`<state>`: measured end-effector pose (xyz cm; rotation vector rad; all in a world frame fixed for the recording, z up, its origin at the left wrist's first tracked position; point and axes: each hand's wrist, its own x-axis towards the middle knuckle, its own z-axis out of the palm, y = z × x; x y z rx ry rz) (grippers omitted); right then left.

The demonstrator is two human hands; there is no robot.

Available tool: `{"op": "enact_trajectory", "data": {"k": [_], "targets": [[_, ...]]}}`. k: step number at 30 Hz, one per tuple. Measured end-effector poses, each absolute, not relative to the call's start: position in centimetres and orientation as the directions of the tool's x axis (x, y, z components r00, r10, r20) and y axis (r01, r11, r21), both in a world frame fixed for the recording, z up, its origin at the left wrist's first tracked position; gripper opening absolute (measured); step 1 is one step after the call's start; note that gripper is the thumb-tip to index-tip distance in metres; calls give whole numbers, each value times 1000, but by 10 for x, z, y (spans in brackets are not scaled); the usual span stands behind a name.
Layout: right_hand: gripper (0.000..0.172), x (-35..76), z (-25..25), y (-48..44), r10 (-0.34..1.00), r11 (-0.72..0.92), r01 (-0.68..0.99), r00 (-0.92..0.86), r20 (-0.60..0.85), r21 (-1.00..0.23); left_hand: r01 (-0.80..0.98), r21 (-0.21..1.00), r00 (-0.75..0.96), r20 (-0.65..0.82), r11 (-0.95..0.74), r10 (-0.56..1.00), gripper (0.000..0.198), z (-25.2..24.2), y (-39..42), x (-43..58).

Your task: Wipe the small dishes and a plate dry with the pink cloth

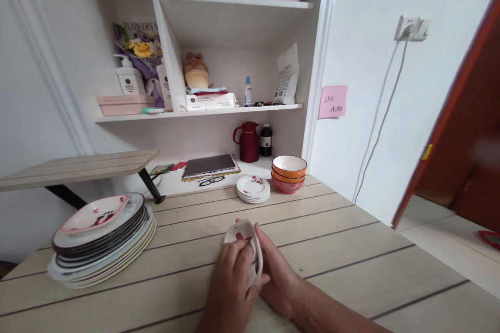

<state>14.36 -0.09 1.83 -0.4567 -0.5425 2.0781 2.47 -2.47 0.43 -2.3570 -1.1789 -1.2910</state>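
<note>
Just above the table's near middle, both my hands grip a small white dish (pixel 233 232) with a red pattern on its inside, tilted up on edge. My left hand (pixel 231 283) lies over its near face with the fingers curled into it. The far side is cupped by my right hand (pixel 282 277), whose fingers are partly hidden behind the dish. Beyond the hands sit a stack of small white plates (pixel 253 187) with red flowers and a stack of orange and red bowls (pixel 289 167).
At the left stands a tall stack of larger plates (pixel 105 257), topped by a pink-rimmed oval dish (pixel 97 214). A small raised shelf (pixel 78 166) is behind it. At the back are a laptop (pixel 209 165), glasses (pixel 212 181), a red jug (pixel 249 143) and a dark bottle (pixel 266 140).
</note>
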Motion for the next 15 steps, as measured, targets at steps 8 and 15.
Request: {"op": "enact_trajectory", "data": {"k": [8,15], "targets": [[56,149,22,5,838,-513,-672,-527,-142,-534,701,-47,455,798,-711,395,22,16,-30,30],[49,151,24,1,787,-515,-646,-617,-12,-564,694,294,147,836,-658,529,24,1,-23,26]]}}
